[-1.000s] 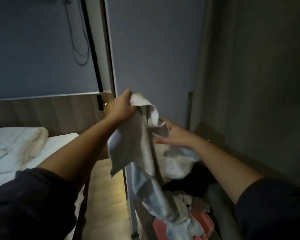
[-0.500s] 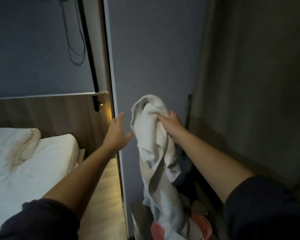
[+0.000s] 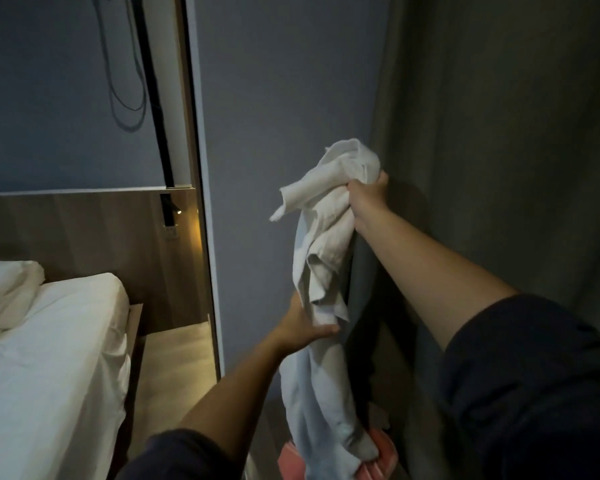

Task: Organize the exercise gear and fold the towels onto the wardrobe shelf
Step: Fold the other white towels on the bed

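White sheets cover the bed (image 3: pixel 49 358) at far left, w/ a rumpled pillow (image 3: pixel 7 292) on it and a wooden headboard (image 3: pixel 84 230) behind. A small lamp (image 3: pixel 178 211) glows at the headboard's right end, and a dark cable (image 3: pixel 125 98) loops on the wall above. Next comes a grey-blue panel (image 3: pixel 284 98), upright, mid-scene. In front of it our left hand (image 3: pixel 302 327) reaches forward and holds the towel (image 3: pixel 323 244) approx halfway down. The thumb lies across the near side and the fingers are hidden behind the cloth, so we have it in a pinch. The towel, pale and crumpled, hangs in the air, stretched between both hands. Its bunched top is clenched in our right hand (image 3: pixel 368 199), raised higher & farther right. The towel's lower end drops onto a pink thing (image 3: pixel 378 455) at the bottom edge; we can't tell what that is. Dark curtain-like cloth (image 3: pixel 499 133) fills the right side.
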